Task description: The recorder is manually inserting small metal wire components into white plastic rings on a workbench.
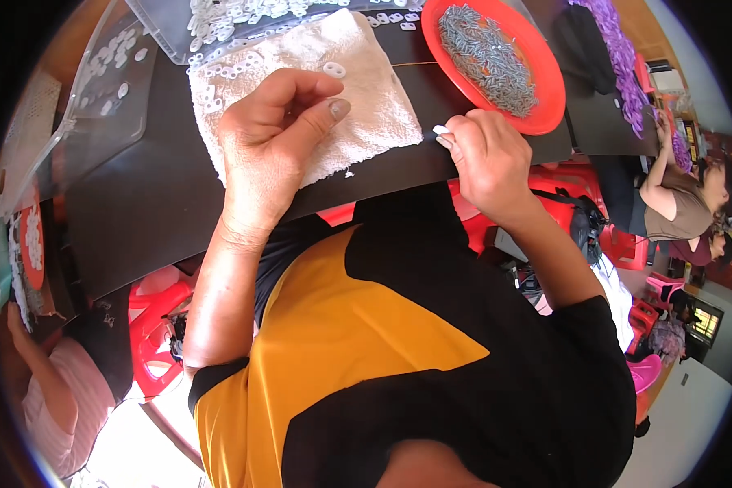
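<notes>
My left hand [276, 134] hovers over a folded white towel [358, 130] on the dark table. Its fingers are curled, with a gap between thumb and index finger and nothing visible in it. Just beyond the index finger is a small white oval plastic piece with two holes [334, 71]. Near the table's front edge, my right hand [490, 159] is closed in a pinch on a small white plastic piece [441, 130], mostly covered by the fingers. A red plate [549, 93] holding many small grey screws [488, 61] lies just beyond the right hand.
Similar white pieces [211, 93] lie along the towel's left edge. A clear plastic bin [159, 28] with many more stands behind it. Another clear container [98, 122] is at left. Co-workers sit at left [69, 398] and right [679, 199], near purple material [622, 65].
</notes>
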### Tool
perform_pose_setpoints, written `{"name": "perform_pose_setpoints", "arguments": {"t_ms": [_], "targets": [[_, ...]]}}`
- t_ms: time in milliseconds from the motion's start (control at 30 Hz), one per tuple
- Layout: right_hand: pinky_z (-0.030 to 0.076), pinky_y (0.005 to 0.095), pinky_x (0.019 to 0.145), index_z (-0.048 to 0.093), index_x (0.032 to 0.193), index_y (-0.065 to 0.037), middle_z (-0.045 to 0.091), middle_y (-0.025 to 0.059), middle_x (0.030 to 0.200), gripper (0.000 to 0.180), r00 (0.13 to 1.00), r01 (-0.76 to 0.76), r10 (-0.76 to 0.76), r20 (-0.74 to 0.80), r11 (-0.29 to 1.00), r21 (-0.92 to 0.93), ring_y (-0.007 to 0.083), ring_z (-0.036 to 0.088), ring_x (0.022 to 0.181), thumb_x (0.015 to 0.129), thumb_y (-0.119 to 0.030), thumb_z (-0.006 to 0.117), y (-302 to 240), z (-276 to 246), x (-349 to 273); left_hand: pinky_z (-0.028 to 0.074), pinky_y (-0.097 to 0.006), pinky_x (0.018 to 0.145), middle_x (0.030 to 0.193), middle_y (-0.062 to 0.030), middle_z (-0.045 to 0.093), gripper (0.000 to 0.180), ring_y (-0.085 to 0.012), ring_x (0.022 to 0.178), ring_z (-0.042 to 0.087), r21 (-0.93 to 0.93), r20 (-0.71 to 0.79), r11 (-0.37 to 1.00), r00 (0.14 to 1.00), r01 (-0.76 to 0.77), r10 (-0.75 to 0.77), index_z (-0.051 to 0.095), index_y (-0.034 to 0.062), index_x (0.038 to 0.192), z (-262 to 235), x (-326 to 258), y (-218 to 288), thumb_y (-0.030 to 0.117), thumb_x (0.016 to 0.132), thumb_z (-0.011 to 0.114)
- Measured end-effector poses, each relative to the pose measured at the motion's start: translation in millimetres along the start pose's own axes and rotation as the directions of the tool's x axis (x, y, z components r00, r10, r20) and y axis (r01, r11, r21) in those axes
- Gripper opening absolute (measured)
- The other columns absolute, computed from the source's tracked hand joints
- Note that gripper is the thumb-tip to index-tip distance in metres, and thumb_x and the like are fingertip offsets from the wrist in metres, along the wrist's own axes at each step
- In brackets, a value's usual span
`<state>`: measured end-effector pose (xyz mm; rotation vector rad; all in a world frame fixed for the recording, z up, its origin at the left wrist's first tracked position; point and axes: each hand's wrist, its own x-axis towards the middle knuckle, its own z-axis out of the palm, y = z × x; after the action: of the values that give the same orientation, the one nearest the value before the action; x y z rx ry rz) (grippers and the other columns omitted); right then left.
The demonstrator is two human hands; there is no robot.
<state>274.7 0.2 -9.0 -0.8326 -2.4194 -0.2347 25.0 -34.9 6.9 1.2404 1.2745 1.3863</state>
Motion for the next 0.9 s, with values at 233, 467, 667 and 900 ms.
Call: {"name": "perform_pose_setpoints", "arguments": {"t_ms": [233,467,667,900], "targets": [[0.044,0.0351,0.051,0.054,0.082,-0.005,0.053,0.0068,0.073,0.015,0.991,-0.010,0.019,0.136,0.997,-0.071,0.0234,0.055,0.063,0.072,-0.003,0.066,9,2,-1,0.047,-0.020,0.069,0.081,0.0000,0.066,0.012,-0.0050,0.075,0.058,-0.011,0.027,1.000,0.999,0.029,-0.029,0.067,-0.0012,0.096,2,-2,-1,0.003,0.085,0.069],[0.043,0.0356,0.049,0.053,0.082,-0.005,0.052,0.0071,0.071,0.017,0.979,0.035,-0.031,0.203,0.999,-0.021,0.0242,0.054,0.062,0.070,-0.001,0.064,10,0,6,0.047,-0.019,0.067,0.078,0.0002,0.064,0.012,-0.0049,0.073,0.057,0.016,0.030,0.999,0.999,0.034,-0.034,0.066,-0.0020,0.094,-1,-1,1,0.004,0.085,0.070],[0.043,0.0375,0.049,0.052,0.081,-0.004,0.052,0.0073,0.071,0.016,0.955,0.038,-0.021,0.296,0.998,-0.051,0.0250,0.053,0.062,0.070,0.000,0.063,8,-1,11,0.047,-0.019,0.066,0.076,0.0005,0.063,0.011,-0.0047,0.071,0.056,0.012,0.032,0.999,0.999,0.032,-0.032,0.066,-0.0024,0.092,-2,1,0,0.004,0.084,0.070],[0.044,0.0372,0.050,0.054,0.080,-0.003,0.056,0.0103,0.071,0.010,0.941,0.003,0.006,0.337,1.000,-0.028,0.0273,0.055,0.062,0.076,-0.002,0.063,9,-6,17,0.046,-0.020,0.064,0.074,0.0002,0.062,0.008,-0.0044,0.070,0.055,0.026,0.049,0.999,0.999,-0.025,0.024,0.065,-0.0021,0.090,-1,-1,1,0.002,0.084,0.068]]}}
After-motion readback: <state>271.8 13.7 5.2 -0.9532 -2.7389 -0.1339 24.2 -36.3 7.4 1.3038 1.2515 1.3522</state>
